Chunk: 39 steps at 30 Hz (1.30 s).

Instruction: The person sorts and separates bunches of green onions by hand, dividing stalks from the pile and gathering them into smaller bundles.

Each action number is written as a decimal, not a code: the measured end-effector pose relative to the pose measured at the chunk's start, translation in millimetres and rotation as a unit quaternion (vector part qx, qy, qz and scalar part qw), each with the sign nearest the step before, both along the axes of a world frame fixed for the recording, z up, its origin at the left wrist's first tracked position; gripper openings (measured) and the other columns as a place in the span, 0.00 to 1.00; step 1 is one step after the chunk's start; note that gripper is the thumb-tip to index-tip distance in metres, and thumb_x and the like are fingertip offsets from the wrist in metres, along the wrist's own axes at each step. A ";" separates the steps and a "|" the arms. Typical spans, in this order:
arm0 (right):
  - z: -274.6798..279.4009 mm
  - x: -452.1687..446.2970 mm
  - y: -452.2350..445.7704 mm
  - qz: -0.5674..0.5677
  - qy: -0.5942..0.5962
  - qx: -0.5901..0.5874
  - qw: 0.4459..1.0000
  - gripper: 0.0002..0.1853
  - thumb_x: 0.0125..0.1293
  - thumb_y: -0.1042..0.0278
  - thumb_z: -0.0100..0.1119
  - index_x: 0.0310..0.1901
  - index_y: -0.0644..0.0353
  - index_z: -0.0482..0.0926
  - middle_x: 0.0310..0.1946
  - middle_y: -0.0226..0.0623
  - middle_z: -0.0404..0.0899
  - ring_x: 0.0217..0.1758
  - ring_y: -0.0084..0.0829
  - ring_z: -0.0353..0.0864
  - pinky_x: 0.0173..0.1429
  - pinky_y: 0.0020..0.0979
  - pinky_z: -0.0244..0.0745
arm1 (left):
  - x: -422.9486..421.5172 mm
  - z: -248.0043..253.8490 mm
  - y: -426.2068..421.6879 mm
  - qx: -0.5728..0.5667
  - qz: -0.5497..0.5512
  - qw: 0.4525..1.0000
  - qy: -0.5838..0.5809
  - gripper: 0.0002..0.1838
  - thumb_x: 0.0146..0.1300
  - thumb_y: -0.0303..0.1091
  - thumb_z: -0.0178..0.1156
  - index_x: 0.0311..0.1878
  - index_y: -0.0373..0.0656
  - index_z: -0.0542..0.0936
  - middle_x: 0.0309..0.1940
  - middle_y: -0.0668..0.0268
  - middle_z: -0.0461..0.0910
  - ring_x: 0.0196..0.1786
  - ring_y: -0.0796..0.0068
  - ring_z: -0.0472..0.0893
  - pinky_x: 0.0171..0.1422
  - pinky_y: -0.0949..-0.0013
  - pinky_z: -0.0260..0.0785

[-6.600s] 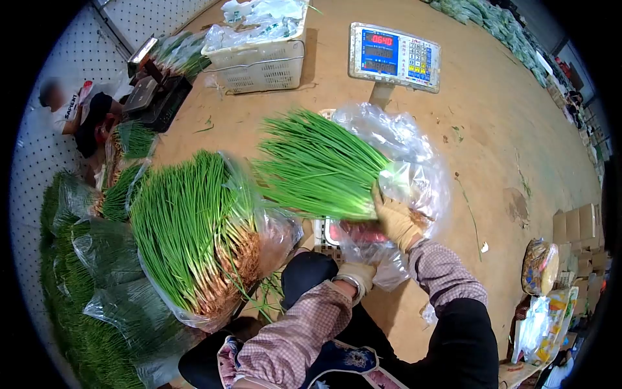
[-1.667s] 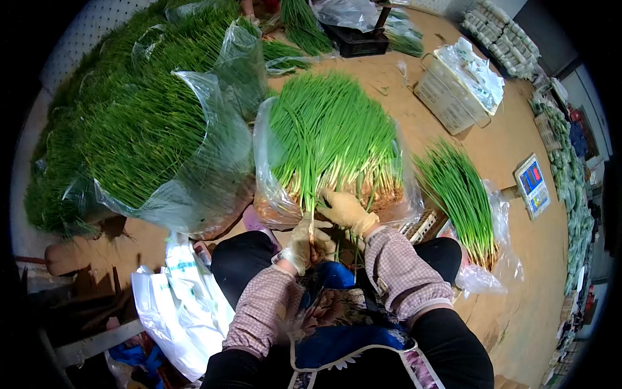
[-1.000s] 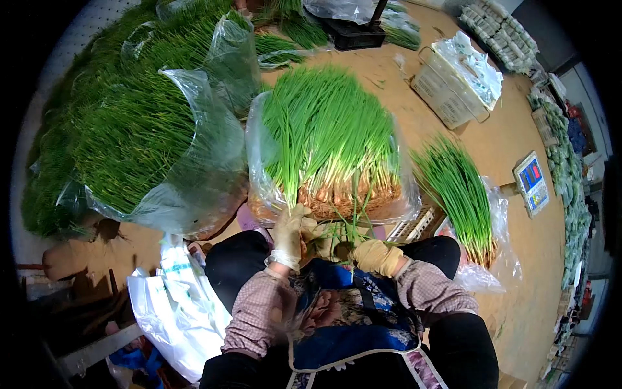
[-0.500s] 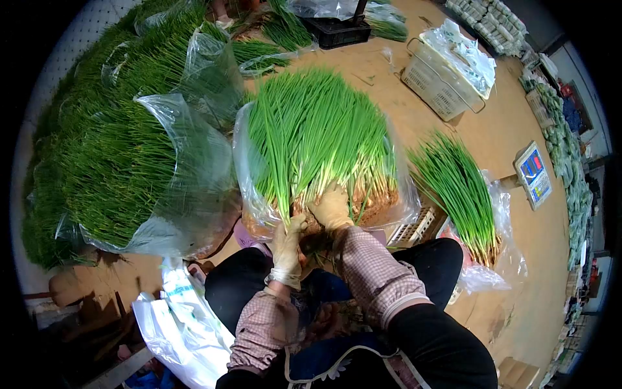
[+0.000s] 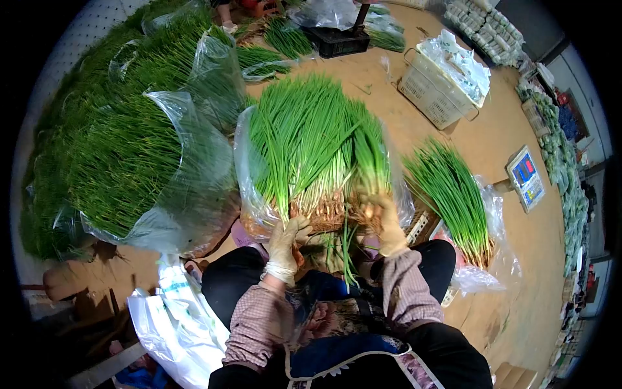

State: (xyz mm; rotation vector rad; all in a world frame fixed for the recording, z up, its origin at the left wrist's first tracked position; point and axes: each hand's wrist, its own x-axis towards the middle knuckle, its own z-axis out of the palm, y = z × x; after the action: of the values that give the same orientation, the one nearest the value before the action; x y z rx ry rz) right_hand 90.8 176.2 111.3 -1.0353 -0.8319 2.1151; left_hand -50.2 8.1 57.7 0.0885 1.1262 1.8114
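1. The largest is the dark green heap of long-leaved onions (image 5: 123, 149), from nine to eleven o'clock. Part of it sits in clear plastic; neither of my hands touches it.

2. Next, towards twelve o'clock, is the open clear plastic bag (image 5: 243, 146), filled with bright green onions (image 5: 301, 136) with pale stems and brown roots. I judge that much is left here, because the row is thick across most of the bag.

3. At three o'clock lies a tapered green onion bundle (image 5: 457, 204), its roots on clear plastic. It is already set apart, so I count this portion as done.

4. Between one and two o'clock stands a cream plastic basket (image 5: 427, 97) with handles, full of pale plastic bags.

5. My right hand (image 5: 387, 227), in a beige glove, is near four o'clock. Its fingers are closed around the root end of a slim green bunch (image 5: 372, 159), which is upright before the bag's right side.

6. Beyond the bundle is a white scale display with blue panel (image 5: 525, 177); I cannot read its digits.

7. My left hand (image 5: 285, 246), gloved also, is at seven o'clock, clenched on a thinner pale-stemmed bunch (image 5: 283, 209). Both bunches are not yet laid down.
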 end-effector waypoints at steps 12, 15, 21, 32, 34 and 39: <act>-25.7 0.5 -72.9 0.166 -0.156 0.319 0.920 0.28 0.59 0.76 0.55 0.61 0.62 0.58 0.44 0.37 0.74 0.39 0.27 0.76 0.38 0.25 0.75 | 20.0 -20.0 9.0 -0.010 -0.153 0.987 0.044 0.21 0.60 0.51 0.55 0.44 0.41 0.73 0.38 0.61 0.78 0.30 0.75 0.79 0.31 0.77 0.69; -26.6 -3.6 -96.1 0.254 -0.031 0.209 0.944 0.26 0.60 0.77 0.54 0.61 0.62 0.61 0.48 0.34 0.72 0.49 0.26 0.71 0.53 0.24 0.67 | 9.9 -18.8 5.1 -0.110 -0.247 0.962 -0.040 0.20 0.62 0.49 0.54 0.39 0.37 0.74 0.24 0.63 0.78 0.22 0.77 0.76 0.25 0.77 0.67; -50.6 20.3 -68.3 0.306 -0.287 0.276 0.865 0.18 0.62 0.73 0.53 0.54 0.63 0.69 0.35 0.31 0.77 0.33 0.18 0.72 0.36 0.21 0.69 | 8.7 -27.0 -1.1 -0.088 -0.145 0.983 -0.066 0.23 0.61 0.46 0.57 0.46 0.33 0.71 0.31 0.56 0.79 0.29 0.65 0.79 0.23 0.74 0.70; -49.8 -50.7 -9.0 0.149 -0.199 0.185 0.951 0.17 0.62 0.67 0.53 0.49 0.69 0.72 0.40 0.41 0.77 0.42 0.30 0.75 0.48 0.28 0.69 | 13.9 -16.1 -9.2 0.036 -0.177 0.938 -0.298 0.30 0.57 0.51 0.56 0.51 0.32 0.69 0.45 0.56 0.75 0.42 0.65 0.76 0.47 0.66 0.70; -49.7 -68.1 3.0 0.115 -0.223 0.155 0.956 0.19 0.62 0.65 0.53 0.50 0.70 0.71 0.44 0.44 0.76 0.46 0.32 0.74 0.52 0.30 0.68 | 18.9 2.2 -10.2 0.002 -0.137 0.948 -0.288 0.30 0.58 0.51 0.54 0.49 0.31 0.70 0.41 0.57 0.76 0.40 0.66 0.76 0.47 0.66 0.70; -71.2 -94.8 29.7 0.122 -0.351 0.208 0.905 0.27 0.58 0.56 0.56 0.51 0.72 0.70 0.48 0.51 0.75 0.51 0.40 0.73 0.56 0.33 0.66 | 18.8 13.6 -10.8 0.018 -0.142 0.954 -0.262 0.25 0.64 0.45 0.46 0.50 0.28 0.70 0.41 0.54 0.78 0.42 0.64 0.77 0.51 0.66 0.69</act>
State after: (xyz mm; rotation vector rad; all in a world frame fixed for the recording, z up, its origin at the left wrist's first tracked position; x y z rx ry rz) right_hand -4.0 205.9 40.1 -1.5235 -1.7488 1.6065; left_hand -31.4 -2.7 71.2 -0.1904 0.6630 1.4749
